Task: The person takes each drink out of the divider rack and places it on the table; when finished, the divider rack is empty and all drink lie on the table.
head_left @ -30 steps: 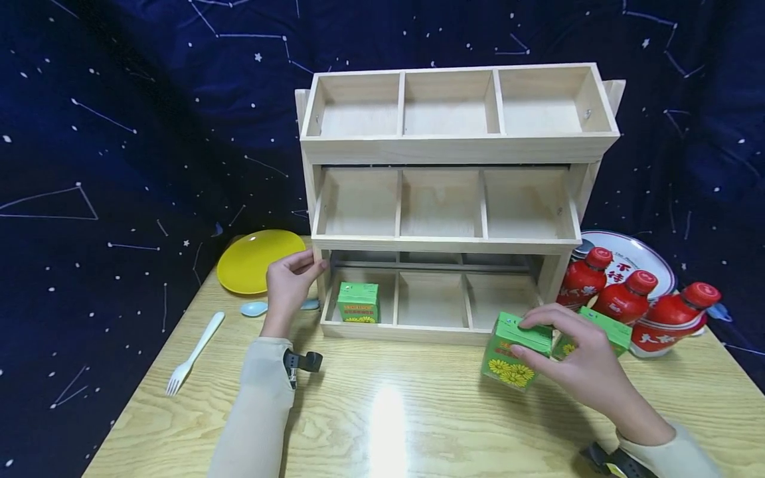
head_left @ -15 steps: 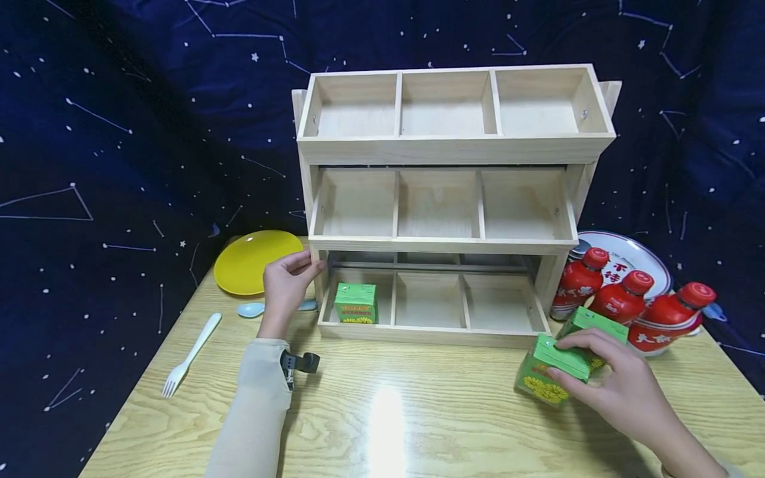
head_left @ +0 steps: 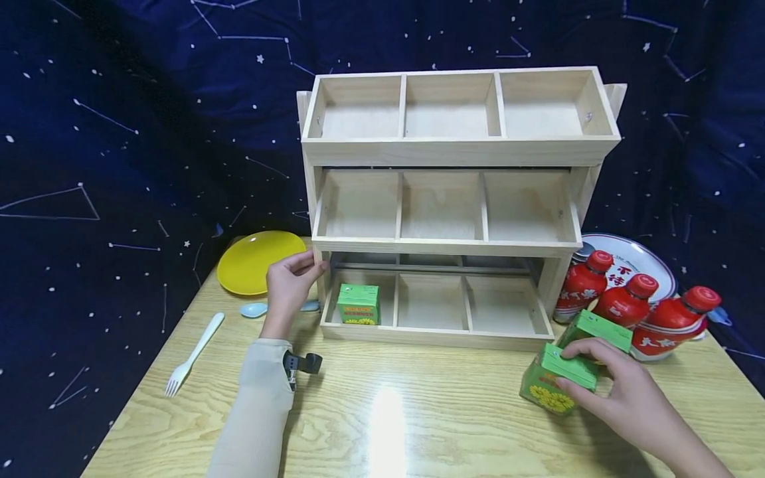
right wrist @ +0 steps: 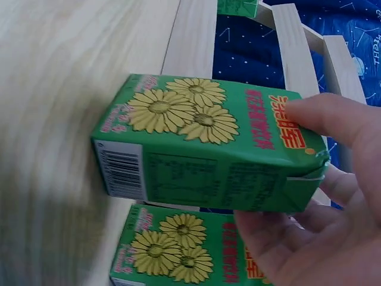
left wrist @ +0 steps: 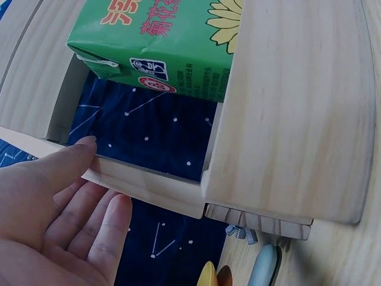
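My right hand (head_left: 627, 395) holds a green drink carton (head_left: 552, 385) with yellow flowers, thumb on the near face and fingers on the far side. In the right wrist view this drink carton (right wrist: 208, 143) is close to the tabletop; whether it touches cannot be told. A second green carton (head_left: 600, 328) stands just behind it. At the wooden rack (head_left: 460, 153), my left hand (head_left: 287, 292) grips the left side post between thumb and fingers, as the left wrist view also shows. A third green carton (head_left: 358, 305) sits in the rack's bottom left compartment.
Red bottles (head_left: 621, 302) and a white plate (head_left: 642, 259) with red lettering stand right of the rack. On the left lie a yellow plate (head_left: 257, 262), a light blue spoon (head_left: 254, 309) and a pale fork (head_left: 194, 355). A dark starry cloth (head_left: 149, 133) hangs behind.
My right hand has carried the drink carton to the right and nearer to me, down toward the tabletop beside the second carton. The left hand has stayed on the rack's post.
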Available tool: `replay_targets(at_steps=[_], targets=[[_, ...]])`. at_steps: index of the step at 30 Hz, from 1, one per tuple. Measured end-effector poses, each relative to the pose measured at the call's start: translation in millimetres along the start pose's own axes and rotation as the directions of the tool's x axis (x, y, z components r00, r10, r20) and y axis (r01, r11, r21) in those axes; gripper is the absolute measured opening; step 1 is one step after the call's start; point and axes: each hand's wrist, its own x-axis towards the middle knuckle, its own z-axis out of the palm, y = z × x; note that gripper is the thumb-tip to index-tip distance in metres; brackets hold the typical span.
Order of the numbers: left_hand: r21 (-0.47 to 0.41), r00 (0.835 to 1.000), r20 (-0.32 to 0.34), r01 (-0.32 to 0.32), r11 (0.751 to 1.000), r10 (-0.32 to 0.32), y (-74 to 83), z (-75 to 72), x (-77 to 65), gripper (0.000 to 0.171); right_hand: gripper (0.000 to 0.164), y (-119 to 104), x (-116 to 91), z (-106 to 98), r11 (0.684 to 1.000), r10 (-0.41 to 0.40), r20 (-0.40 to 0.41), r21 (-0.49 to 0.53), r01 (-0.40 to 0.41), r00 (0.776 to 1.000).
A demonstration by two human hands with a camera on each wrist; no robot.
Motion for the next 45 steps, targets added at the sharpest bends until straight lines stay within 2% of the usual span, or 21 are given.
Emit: replay_targets(at_steps=[3, 7, 10, 16, 21, 25, 29, 34, 37, 40, 45], targets=[[0.011, 1.000, 0.003, -0.004, 1.000, 0.004, 0.0, 1.0, 0.1, 0.035, 0.045, -1.6, 1.6, -4.5, 1.000, -0.029, 0.017, 0.004, 0.029, 0.999], [0.023, 1.000, -0.002, 0.002, 1.000, -0.002, -0.4, 1.4, 0.1, 0.035, 0.043, -11.7, 3.8, -12.4, 0.998, -0.061, -0.016, 0.014, 0.061, 0.998], [0.024, 1.000, 0.000, 0.003, 1.000, -0.003, -0.8, 1.2, 0.4, 0.036, 0.041, -23.3, 5.5, -16.2, 0.998, -0.045, -0.028, 0.035, 0.046, 0.999], [0.015, 1.000, -0.001, 0.008, 1.000, -0.008, 0.3, 0.8, 0.2, 0.038, 0.038, -43.2, 13.3, -7.7, 0.992, -0.067, -0.052, 0.106, 0.072, 0.996], [-0.001, 1.000, 0.005, 0.007, 1.000, -0.007, 0.6, 1.9, 0.9, 0.038, 0.044, -57.6, 22.0, 11.7, 0.972, -0.154, -0.069, 0.169, 0.163, 0.986], [0.001, 1.000, 0.000, 0.017, 1.000, -0.017, 1.2, 2.5, 0.6, 0.039, 0.046, -72.9, 33.6, 31.6, 0.940, -0.251, -0.059, 0.225, 0.258, 0.966], [0.000, 0.999, -0.010, 0.033, 0.999, -0.033, 1.3, 2.1, 0.1, 0.039, 0.043, -91.3, 48.1, 54.9, 0.908, -0.307, -0.028, 0.293, 0.301, 0.951], [0.002, 1.000, -0.015, -0.009, 1.000, 0.009, 0.8, 1.4, -0.4, 0.037, 0.037, -110.4, 64.9, 86.0, 0.873, -0.349, 0.019, 0.371, 0.317, 0.937], [0.002, 0.999, -0.015, -0.029, 1.000, 0.029, 0.1, 0.7, -1.3, 0.036, 0.036, -120.4, 73.4, 103.9, 0.863, -0.355, 0.051, 0.401, 0.306, 0.933], [-0.004, 1.000, -0.013, -0.025, 1.000, 0.025, -0.1, 0.6, -1.9, 0.037, 0.041, -129.8, 83.2, 119.4, 0.872, -0.321, 0.083, 0.414, 0.260, 0.944], [-0.014, 1.000, -0.014, -0.016, 1.000, 0.016, 0.5, 1.8, -0.4, 0.037, 0.043, -139.5, 107.2, 142.2, 0.883, -0.277, 0.075, 0.414, 0.222, 0.958]])
